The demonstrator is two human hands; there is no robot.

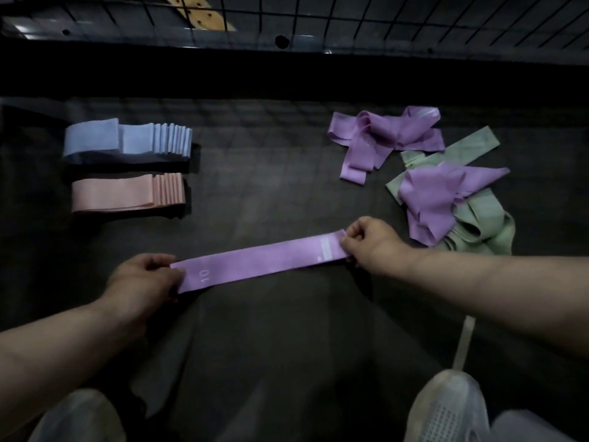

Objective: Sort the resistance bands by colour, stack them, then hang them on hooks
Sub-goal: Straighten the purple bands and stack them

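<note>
Sorting is partly done. Toward the far left corner of the dark mat (pixel 271 173) lies a blue stack (pixel 127 140) of flattened bands, their ends fanned out neatly. Just nearer than it lies a pink stack (pixel 127 193) laid the same way. The two are close together but not touching.

The colour in hand is purple. A purple band (pixel 264 261) is held flat and fairly taut across the middle of the mat, near its front edge and marked "10" at its left end. The left hand (pixel 145 275) pinches that left end, with the fingers (pixel 157 262) curled over the top and the thumb beneath. The right hand (pixel 371 242) grips the other end the same way, beside a pale printed strip. I cannot tell whether the band rests on the mat or hangs just above it.

No purple stack shows yet, so this looks like the first of that colour. Along the right side lies the unsorted heap. Crumpled purple bands (pixel 376 135) lie toward the far edge, and more of them are tangled over green bands (pixel 478 237) nearer the right hand. Both colours are left to flatten and stack.

The hanging looks untouched. A wire grid (pixel 414 20) stands beyond the far edge, and I see no hooks or bands on it. Two pale shoes (pixel 446 406) show at the near edge.
</note>
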